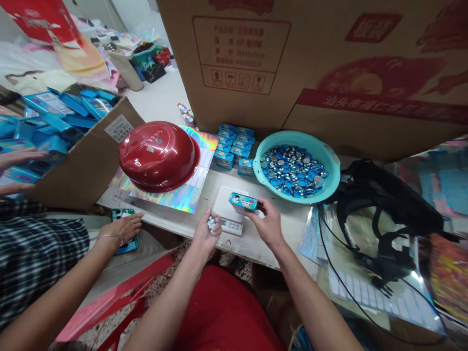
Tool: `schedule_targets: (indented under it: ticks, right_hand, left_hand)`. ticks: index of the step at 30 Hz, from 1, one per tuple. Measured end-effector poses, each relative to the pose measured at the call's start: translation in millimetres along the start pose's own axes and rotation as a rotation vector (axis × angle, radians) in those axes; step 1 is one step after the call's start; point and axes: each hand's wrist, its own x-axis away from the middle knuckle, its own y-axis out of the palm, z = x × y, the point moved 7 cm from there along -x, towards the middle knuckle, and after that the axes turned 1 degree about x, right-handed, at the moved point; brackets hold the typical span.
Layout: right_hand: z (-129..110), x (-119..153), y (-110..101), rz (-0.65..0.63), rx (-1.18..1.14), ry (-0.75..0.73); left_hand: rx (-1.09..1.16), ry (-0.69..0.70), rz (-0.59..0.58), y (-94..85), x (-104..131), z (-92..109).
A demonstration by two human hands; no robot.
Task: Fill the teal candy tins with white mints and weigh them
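Observation:
My left hand [207, 229] is curled palm up around several small whitish pieces [212, 223], just left of a white scale [227, 214]. In my right hand [267, 220] is a small blue box [243, 201], gripped at its right end above the scale. Similar blue boxes [224, 158] stand in rows behind the scale. Right of them is a turquoise basin [334, 183] with many blue and silver round pieces [292, 170]. A red basin [157, 153] lies upside down on a shiny sheet [190, 195] to the left.
A large cardboard carton [241, 97] walls off the back. At left stands an open carton [91, 156] of blue boxes. Another person's hand [126, 226] rests on a phone [127, 243]. Black straps [383, 219] and a cable lie at right.

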Motion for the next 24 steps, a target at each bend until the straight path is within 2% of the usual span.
schedule_targets:
  ticks: [4, 6, 8, 11, 17, 20, 24]
  right_hand:
    - [28.4, -19.1, 40.5, -0.080, -0.144, 0.051]
    - [37.1, -21.9, 50.2, -0.110, -0.174, 0.067]
    - [40.8, -19.6, 49.2, -0.126, -0.194, 0.069]
    - [45.5, -8.2, 27.5, -0.060, -0.182, 0.093]
    - [72.9, 38.3, -34.7, 0.219, -0.183, 0.312]
    - [79.9, 60.4, -50.4, 0.248, -0.158, 0.337]
    - [87.3, 78.6, -58.0, 0.235, -0.144, 0.374]
  left_hand:
    - [-0.024, -0.030, 0.076, -33.1, 14.2, 5.7]
    - [-0.039, -0.029, 0.090, -47.5, 20.7, 5.8]
    - [-0.047, -0.025, 0.074, -58.8, 27.2, 5.6]
    - [-0.073, -0.022, 0.046, -72.2, 36.0, 5.8]
    - [-0.123, -0.039, 0.060, -88.6, 44.4, 1.4]
    - [-0.111, -0.096, 0.052, -90.6, 44.3, -7.2]
    - [-0.166, -0.117, 0.076, -94.9, 42.1, -15.3]
